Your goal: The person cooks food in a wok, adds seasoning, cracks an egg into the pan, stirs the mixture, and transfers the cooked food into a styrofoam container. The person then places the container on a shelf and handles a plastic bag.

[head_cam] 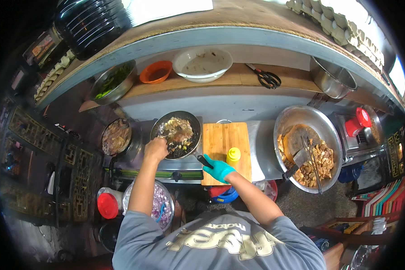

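A dark frying pan (176, 135) sits over the stove, holding chopped, browned food and small bits in dark oil. At its left rim my bare left hand (156, 149) is closed around a utensil, whose far end lies in the food and is blurred. My right hand (218, 169), in a teal glove, grips the pan's black handle (205, 161). Beneath that hand lies a wooden cutting board (225, 135), with a yellow squeeze bottle (233, 155) standing on it just above the glove.
Left of the pan is a second pan of food (116, 136). A large steel basin (279, 152) at right holds meat pieces, a cleaver and tongs. Bowls and black-handled scissors (269, 79) rest on the shelf. Below the stove stands a bowl of chopped purple onions (158, 199).
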Available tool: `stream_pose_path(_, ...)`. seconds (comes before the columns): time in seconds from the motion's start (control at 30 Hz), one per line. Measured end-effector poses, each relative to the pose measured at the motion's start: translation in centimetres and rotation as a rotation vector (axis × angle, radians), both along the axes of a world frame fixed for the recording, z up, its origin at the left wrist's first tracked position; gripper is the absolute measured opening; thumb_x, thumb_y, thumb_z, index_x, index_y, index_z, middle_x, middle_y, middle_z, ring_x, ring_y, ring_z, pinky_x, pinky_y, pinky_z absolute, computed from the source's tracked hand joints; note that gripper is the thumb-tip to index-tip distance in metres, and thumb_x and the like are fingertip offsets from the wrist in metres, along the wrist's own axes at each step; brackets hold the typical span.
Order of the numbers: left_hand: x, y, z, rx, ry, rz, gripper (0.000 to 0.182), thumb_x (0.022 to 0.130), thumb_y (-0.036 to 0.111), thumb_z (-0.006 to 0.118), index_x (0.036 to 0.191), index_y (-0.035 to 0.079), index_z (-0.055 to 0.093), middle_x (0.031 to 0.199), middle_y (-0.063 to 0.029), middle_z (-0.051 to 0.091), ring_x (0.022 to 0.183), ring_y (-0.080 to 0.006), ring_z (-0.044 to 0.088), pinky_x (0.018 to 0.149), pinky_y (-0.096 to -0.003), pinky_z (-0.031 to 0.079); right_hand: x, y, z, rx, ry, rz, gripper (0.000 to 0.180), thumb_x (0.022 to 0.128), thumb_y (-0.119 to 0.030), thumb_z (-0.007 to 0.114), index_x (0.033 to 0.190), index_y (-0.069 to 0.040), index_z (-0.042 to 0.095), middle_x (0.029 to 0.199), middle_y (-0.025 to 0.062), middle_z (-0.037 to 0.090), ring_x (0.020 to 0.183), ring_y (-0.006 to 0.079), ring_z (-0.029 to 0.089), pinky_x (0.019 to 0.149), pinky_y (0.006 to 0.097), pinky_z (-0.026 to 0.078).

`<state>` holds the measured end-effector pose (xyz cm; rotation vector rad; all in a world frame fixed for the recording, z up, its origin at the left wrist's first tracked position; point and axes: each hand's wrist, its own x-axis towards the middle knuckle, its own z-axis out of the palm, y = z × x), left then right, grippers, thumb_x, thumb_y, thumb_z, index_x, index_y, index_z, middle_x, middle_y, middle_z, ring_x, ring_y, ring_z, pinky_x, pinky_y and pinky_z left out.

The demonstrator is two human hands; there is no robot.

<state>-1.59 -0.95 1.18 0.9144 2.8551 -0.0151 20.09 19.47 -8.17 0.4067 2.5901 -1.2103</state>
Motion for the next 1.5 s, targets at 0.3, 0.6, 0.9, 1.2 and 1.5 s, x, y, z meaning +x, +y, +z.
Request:
stream_pose_path(0.3,-0.6,0.2,-0.2,0.065,-0.040,0.050,0.022,0.080,0.015,0.064,0.097,0.006,0.074,0.106,-0.0205,0.070,0.100,-0.0361,0.068,0.087,-0.0464,0.055,8.8,6.0,-9.5,-0.473,-0.084,-0.782,0.103,0.075,-0.033,0.085,0.155,-0.008,0.025,0.124,0.0150,0.058,0.089,0.0200,0.064,0.070,0.0333,0.054)
stream_pose_path(0.6,3.0,1.9,0.0,0.055,-0.030,0.047,0.018,0.082,0.018,0.064,0.095,0.009,0.074,0.102,-0.0171,0.071,0.097,-0.0347,0.069,0.084,-0.0461,0.055,3.0,8.4,-16.8,-0.468,0.375,-0.718,0.139,0.050,-0.005,0.095,0.157,-0.011,0.007,0.152,0.0134,0.030,0.137,0.0267,0.038,0.112,0.0395,0.038)
stream_pose_path(0.9,8.3,-1.4,1.9,-0.086,-0.026,0.247,0.021,0.080,0.017,0.065,0.096,0.007,0.073,0.106,-0.0170,0.071,0.101,-0.0338,0.068,0.087,-0.0443,0.054,2.0,9.1,-17.0,-0.556,0.388,-0.567,0.087,0.065,-0.004,0.087,0.139,-0.010,0.042,0.125,0.0041,0.059,0.113,0.0188,0.058,0.100,0.0345,0.049)
stream_pose_path(1.2,8.9,-5.7,-2.0,0.088,0.065,0.248,0.019,0.083,0.017,0.063,0.096,0.007,0.072,0.097,-0.0174,0.071,0.094,-0.0357,0.069,0.084,-0.0473,0.054,-4.9,14.1,-2.7,0.022,0.098,-0.324,0.079,0.059,-0.039,0.089,0.122,-0.005,0.056,0.113,0.0155,0.067,0.101,0.0288,0.065,0.085,0.0405,0.054)
stream_pose_path(1.5,9.8,-9.7,-2.6,0.213,0.111,0.218,0.015,0.084,0.018,0.063,0.091,0.007,0.070,0.089,-0.0149,0.070,0.081,-0.0348,0.070,0.074,-0.0466,0.055,-11.8,6.2,11.9,1.118,0.016,0.408,0.036,0.066,-0.019,0.079,0.098,-0.008,0.068,0.095,0.0129,0.073,0.090,0.0314,0.071,0.076,0.0413,0.056)
